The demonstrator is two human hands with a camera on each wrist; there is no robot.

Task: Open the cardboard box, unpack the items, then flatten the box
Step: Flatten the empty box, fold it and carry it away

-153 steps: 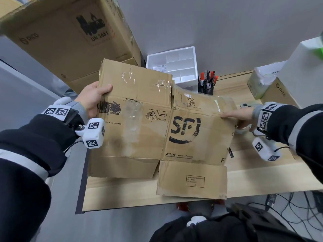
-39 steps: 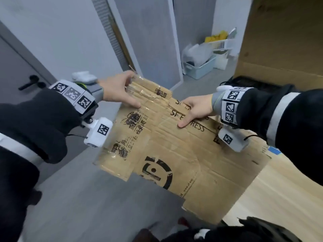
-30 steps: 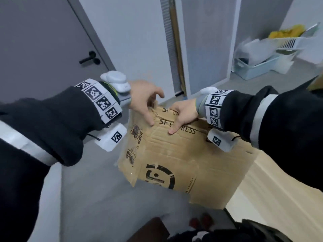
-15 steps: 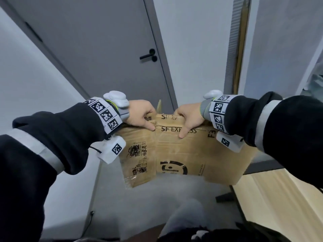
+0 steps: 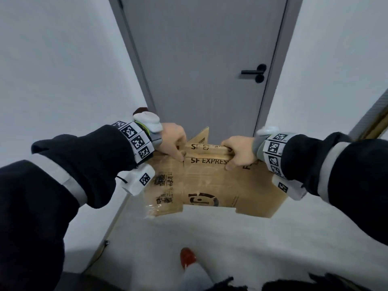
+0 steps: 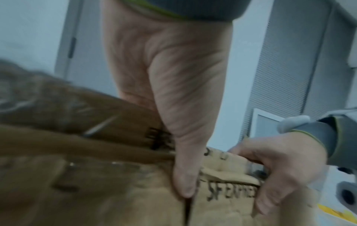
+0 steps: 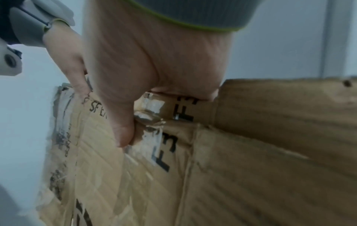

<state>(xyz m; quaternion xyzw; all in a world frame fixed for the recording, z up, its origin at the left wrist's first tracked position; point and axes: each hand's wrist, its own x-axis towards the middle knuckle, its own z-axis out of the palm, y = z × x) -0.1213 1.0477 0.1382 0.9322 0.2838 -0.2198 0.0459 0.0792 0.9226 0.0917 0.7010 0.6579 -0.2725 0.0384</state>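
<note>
The flattened brown cardboard box (image 5: 210,185), printed "SF EXPRESS", hangs upright in the air in front of a grey door. My left hand (image 5: 174,141) grips its folded top edge at the left, thumb on the near face. My right hand (image 5: 237,152) grips the same top edge at the right, thumb pressed on the near face. In the left wrist view the left hand (image 6: 183,137) pinches the cardboard box (image 6: 96,191), and the right hand (image 6: 280,168) holds beside it. The right wrist view shows the right hand (image 7: 135,99) clamped on the cardboard box (image 7: 251,168).
A closed grey door (image 5: 199,59) with a black handle (image 5: 255,72) stands straight ahead between pale walls. Pale floor (image 5: 252,238) lies below the box. My red-toed shoe (image 5: 188,258) shows at the bottom.
I have turned away from the wooden table toward the door, carrying the flattened box. It swung from slanted to hanging upright, and both hands shifted to grip its top edge.
</note>
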